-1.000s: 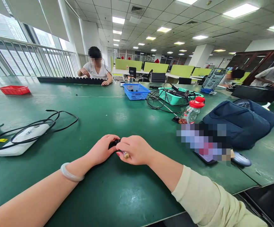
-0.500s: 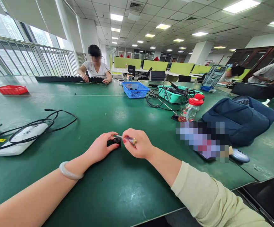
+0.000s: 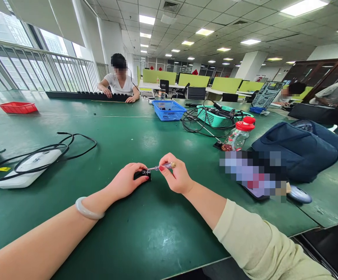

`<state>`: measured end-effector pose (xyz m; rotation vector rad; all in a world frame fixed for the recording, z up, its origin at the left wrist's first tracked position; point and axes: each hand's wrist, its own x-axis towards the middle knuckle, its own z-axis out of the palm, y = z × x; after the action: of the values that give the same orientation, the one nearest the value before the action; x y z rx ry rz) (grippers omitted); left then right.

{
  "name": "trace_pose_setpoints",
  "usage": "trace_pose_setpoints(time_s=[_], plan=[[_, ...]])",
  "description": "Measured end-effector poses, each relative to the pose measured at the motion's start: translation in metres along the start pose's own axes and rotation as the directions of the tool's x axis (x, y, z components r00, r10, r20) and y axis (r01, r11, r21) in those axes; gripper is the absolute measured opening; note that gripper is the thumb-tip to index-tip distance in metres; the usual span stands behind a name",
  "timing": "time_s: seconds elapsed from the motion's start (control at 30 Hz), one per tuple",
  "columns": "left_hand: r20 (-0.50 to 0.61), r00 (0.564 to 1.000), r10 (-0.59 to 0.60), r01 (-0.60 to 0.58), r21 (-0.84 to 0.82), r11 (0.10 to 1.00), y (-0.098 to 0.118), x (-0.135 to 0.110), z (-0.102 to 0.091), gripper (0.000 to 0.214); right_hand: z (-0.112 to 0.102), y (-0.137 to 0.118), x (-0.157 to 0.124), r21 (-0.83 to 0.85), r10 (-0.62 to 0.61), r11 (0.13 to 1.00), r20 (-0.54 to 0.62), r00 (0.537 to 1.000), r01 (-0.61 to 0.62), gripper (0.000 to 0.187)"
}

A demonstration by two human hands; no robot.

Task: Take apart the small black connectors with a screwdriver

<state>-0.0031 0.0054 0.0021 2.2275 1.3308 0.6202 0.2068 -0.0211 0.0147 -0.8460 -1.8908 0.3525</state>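
My left hand (image 3: pixel 129 179) is closed around a small black part (image 3: pixel 147 174), pressing it against the green table (image 3: pixel 105 237); the fingers cover much of it, and its exact kind is not clear. Between the thumb and fingers of my right hand (image 3: pixel 177 177) is a slim screwdriver (image 3: pixel 169 166) with a clear, purplish handle. It lies almost level, and its thin metal shaft points left with the tip at the top of the black part. Whether the tip sits in a screw is too small to tell.
A white device with a black cable (image 3: pixel 33 167) lies left. Beyond are a red tray (image 3: pixel 18 107), a blue basket (image 3: pixel 169 111) and a green basket (image 3: pixel 215 121) with cables. A red-lidded bottle (image 3: pixel 239 136), a navy bag (image 3: pixel 297 149) and a mouse (image 3: pixel 300 194) stand right. A person sits opposite.
My right hand has drawn slightly right and tipped the screwdriver flatter, so its shaft now shows. My left hand stays on the black part. The whole view has shifted a little.
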Motion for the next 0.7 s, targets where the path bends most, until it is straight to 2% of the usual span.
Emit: trace_pose_setpoints(time_s=[0.4,0.7], plan=[[-0.014,1.0,0.016,-0.016,0.012,1.0,-0.0024,0.0012,0.0021,0.034,-0.0003,-0.0004,0.0013,-0.128,-0.134,0.981,0.083,0.987,0.144,0.013],[0.002,1.0,0.025,-0.025,0.031,0.999,-0.0034,0.0004,0.002,0.035,-0.0006,0.0013,0.0017,-0.193,-0.273,0.935,0.142,0.951,0.297,0.013]])
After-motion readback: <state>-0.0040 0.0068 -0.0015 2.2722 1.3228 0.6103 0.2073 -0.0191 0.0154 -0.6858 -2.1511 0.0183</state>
